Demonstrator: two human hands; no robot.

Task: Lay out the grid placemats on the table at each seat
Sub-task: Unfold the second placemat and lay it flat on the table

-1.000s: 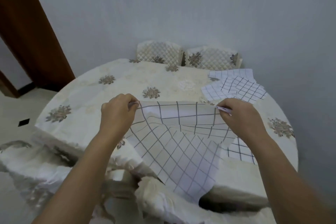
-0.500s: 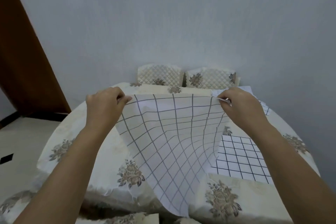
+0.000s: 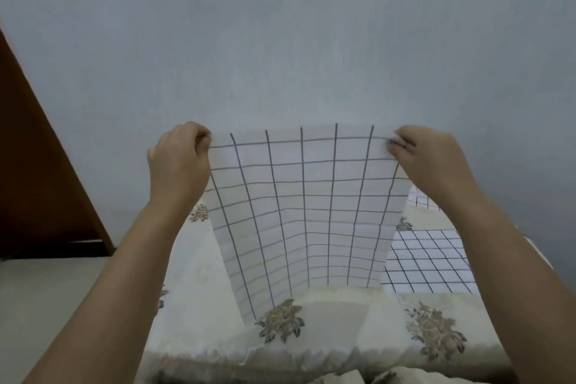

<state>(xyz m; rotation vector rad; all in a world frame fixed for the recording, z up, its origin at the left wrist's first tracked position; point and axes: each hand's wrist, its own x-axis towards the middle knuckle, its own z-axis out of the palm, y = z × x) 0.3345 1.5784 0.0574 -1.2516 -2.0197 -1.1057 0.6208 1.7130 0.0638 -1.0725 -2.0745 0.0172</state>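
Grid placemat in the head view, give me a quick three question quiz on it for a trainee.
1. True or false: the left hand and the right hand each pinch a top corner of the held placemat.
2. Where does a second placemat lie? A) on the floor B) flat on the table, to the right of the held one C) over a chair.
3. Short answer: is the held placemat spread flat on the table yet?
Key: 1 true. 2 B. 3 No, it is held up by its top edge.
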